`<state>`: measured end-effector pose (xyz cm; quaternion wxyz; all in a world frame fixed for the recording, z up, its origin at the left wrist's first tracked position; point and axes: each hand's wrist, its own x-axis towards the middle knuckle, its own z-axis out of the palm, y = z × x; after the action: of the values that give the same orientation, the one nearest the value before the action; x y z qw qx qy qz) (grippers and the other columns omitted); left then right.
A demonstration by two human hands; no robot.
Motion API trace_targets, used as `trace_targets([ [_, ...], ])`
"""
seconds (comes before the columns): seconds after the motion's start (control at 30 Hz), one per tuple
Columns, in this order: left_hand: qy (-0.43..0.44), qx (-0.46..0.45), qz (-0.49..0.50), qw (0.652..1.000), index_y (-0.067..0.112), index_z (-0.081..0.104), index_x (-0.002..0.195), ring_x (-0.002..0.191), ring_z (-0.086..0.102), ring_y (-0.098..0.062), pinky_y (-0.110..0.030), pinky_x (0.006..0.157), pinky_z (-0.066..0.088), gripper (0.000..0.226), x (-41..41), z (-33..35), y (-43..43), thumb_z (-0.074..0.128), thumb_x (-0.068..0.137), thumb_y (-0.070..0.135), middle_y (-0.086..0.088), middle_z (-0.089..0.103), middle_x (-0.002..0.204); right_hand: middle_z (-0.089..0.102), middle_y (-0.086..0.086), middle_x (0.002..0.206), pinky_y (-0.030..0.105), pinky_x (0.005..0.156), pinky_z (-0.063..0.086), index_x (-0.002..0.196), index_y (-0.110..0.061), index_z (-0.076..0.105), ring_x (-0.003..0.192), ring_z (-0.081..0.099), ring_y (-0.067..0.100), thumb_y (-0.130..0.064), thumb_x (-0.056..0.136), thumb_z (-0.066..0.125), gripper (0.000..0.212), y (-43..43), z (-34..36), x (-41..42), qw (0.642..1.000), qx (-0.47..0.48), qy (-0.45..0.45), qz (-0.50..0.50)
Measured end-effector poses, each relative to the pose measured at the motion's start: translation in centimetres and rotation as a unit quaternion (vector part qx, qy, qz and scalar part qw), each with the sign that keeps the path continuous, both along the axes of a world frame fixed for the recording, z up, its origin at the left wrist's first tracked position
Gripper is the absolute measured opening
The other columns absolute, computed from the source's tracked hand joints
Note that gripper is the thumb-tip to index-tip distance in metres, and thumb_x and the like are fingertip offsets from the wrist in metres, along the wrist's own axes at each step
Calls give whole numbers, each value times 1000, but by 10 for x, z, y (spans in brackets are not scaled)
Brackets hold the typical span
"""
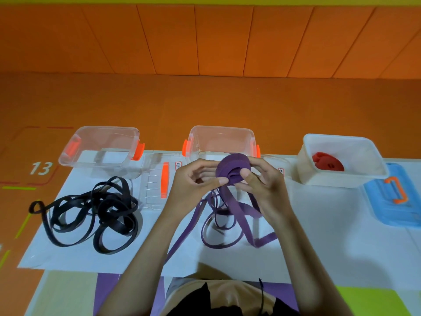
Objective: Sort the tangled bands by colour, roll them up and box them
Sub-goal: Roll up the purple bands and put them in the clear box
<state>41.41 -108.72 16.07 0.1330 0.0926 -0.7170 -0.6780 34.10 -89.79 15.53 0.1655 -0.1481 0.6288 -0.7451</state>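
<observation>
Both thumbs and fingertips close around the purple roll (pixel 232 169), the left hand (pixel 193 179) pinching its near edge and the right hand (pixel 264 181) cupping it from three o'clock; neither hand is open. The roll is held above the mat, just in front of the middle clear box (pixel 221 137). The loose purple band (pixel 218 226) trails from it toward six o'clock, so rolling looks about half done. The next move calls for feeding in the slack evenly, keeping the coil tight. At nine o'clock the black bands (pixel 95 213) lie tangled before the left clear box (pixel 100 144); at three o'clock a red roll (pixel 327 164) sits in the white box (pixel 341 160).
</observation>
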Motion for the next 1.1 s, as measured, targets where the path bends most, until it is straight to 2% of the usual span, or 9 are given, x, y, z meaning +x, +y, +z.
trace_targets([
  [0.17, 42, 33, 14, 998, 30, 80, 116, 110, 74, -20, -23, 95, 56, 35, 1, 4, 4, 87, 83, 21, 1, 79, 116, 80, -1, 112, 30, 90, 59, 113, -26, 76, 109, 75, 17, -19, 94, 76, 20, 11, -2, -3, 994, 81, 34, 62],
  [0.27, 45, -20, -13, 999, 36, 77, 119, 116, 70, -20, -31, 100, 57, 36, 0, 5, 8, 84, 86, 24, 6, 75, 118, 79, -1, 113, 34, 90, 63, 129, -31, 69, 106, 77, 20, -19, 92, 80, 40, 19, 2, -5, 993, 85, 12, 77],
  [0.33, 34, -56, -23, 998, 37, 76, 121, 116, 70, -19, -37, 103, 57, 37, -1, 5, 10, 84, 89, 20, 9, 74, 117, 80, 1, 110, 43, 94, 63, 122, -29, 74, 106, 76, 23, -23, 91, 79, 32, 22, 6, -8, 993, 91, 34, 64],
  [0.43, 52, -14, -12, 998, 39, 77, 120, 112, 74, -16, -31, 97, 59, 39, -2, 10, 16, 85, 86, 22, 8, 78, 118, 79, 6, 110, 46, 89, 64, 115, -17, 76, 104, 78, 27, -22, 94, 74, 22, 19, 6, -7, 999, 44, 22, 13],
  [0.57, 82, 49, 39, 995, 39, 78, 115, 102, 77, -14, -20, 86, 59, 41, -2, 15, 22, 88, 82, 16, 5, 80, 112, 77, 14, 119, 43, 94, 62, 122, -9, 71, 112, 75, 32, -29, 97, 73, 33, 10, 5, 2, 998, -44, -49, 6],
  [0.63, 87, 59, 57, 993, 35, 78, 113, 103, 77, -14, -19, 86, 58, 40, -2, 14, 20, 87, 83, 9, 4, 80, 111, 77, 8, 120, 42, 99, 58, 119, -15, 74, 115, 73, 27, -26, 97, 75, 25, 14, 2, 1, 999, 16, -26, 40],
  [0.73, 75, 26, 50, 996, 39, 80, 101, 105, 76, -12, -18, 89, 57, 33, -2, 12, 22, 86, 86, 10, 7, 80, 108, 79, -1, 114, 32, 90, 56, 113, -27, 76, 109, 75, 18, -20, 92, 80, 23, 21, -1, 0, 993, 91, 5, 68],
  [0.83, 73, 10, 50, 996, 40, 82, 99, 107, 75, -12, -19, 91, 56, 30, -2, 8, 26, 82, 90, 12, 9, 81, 109, 80, 3, 110, 30, 83, 63, 123, -30, 71, 104, 77, 21, -24, 89, 82, 37, 21, 4, 1, 996, 61, -19, 60],
  [1.1, 58, 14, -7, 998, 43, 80, 114, 112, 73, -18, -27, 96, 59, 43, -7, 5, 24, 84, 88, 9, 5, 78, 116, 79, 7, 115, 37, 88, 63, 114, -21, 75, 106, 77, 28, -16, 94, 77, 21, 15, 0, 6, 999, 0, -45, -6],
])
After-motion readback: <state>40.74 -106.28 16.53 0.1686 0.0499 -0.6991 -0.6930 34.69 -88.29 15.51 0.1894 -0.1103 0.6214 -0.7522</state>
